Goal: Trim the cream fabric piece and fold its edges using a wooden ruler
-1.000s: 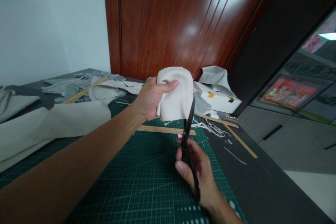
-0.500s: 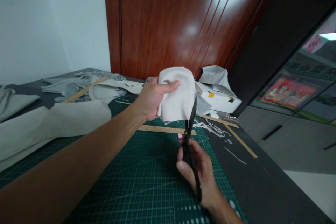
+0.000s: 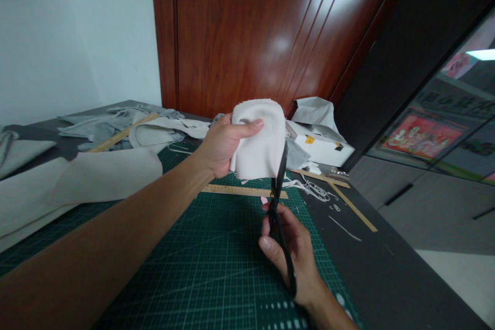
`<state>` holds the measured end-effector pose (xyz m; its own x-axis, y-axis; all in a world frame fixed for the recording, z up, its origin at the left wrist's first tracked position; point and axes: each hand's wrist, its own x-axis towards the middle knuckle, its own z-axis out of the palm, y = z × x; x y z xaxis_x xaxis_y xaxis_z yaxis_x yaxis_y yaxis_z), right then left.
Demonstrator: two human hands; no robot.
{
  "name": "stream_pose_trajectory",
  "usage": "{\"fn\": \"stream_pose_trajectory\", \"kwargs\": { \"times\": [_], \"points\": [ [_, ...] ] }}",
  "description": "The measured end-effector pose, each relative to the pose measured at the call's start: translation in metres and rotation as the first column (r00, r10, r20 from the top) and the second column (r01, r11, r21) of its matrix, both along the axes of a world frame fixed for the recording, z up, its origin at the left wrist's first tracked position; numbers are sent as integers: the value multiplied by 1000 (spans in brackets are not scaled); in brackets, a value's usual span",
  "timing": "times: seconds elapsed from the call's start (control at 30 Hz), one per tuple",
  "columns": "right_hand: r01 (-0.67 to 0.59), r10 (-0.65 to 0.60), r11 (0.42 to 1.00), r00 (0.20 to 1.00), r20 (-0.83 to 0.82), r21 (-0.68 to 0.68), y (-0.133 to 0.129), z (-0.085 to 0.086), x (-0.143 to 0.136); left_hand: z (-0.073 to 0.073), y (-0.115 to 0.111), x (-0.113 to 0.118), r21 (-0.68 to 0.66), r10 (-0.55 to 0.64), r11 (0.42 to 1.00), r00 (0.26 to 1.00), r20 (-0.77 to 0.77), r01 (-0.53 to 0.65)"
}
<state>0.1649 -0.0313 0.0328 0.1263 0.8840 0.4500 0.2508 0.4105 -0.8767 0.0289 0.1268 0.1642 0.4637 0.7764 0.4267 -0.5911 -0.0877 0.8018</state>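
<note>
A small white fabric piece [image 3: 260, 149] with a rounded top is pinched in my left hand [image 3: 226, 144], thumb across its front and the other fingers behind it. It is held up above the green cutting mat [image 3: 216, 263]. My right hand [image 3: 296, 250] grips black scissors [image 3: 279, 206] by the handles, blades pointing upward. The blades lie along the fabric's lower right edge; whether they bite into the cloth I cannot make out. A wooden ruler [image 3: 240, 191] lies on the mat behind the hands.
Large white fabric sheets [image 3: 108, 175] cover the mat's left side. Grey and white scraps [image 3: 104, 126] pile up behind them, with another ruler [image 3: 124, 134] on top. At the back right are a white box [image 3: 325, 147], tangled white cords [image 3: 315, 191] and more wooden rulers [image 3: 353, 206].
The scissor blades have drawn slightly closer together at the fabric's edge. The whole view has shifted a little; the left hand keeps the same hold.
</note>
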Motion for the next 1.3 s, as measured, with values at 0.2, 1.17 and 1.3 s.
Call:
{"fn": "stream_pose_trajectory", "kwargs": {
  "times": [0.2, 1.17, 1.3],
  "points": [
    [-5, 5, 1000, 1000, 1, 4, 0, 0, 0, 1, -1, 0, -15, -18, 1000, 1000, 14, 18],
    [17, -16, 1000, 1000, 8, -3, 0, 2, -1, 0, -2, 0, -17, -4, 1000, 1000, 16, 4],
    [25, -25, 1000, 1000, 11, -2, -1, 3, -1, 0, -3, 0, -8, -2, 1000, 1000, 21, 2]
  ]
}}
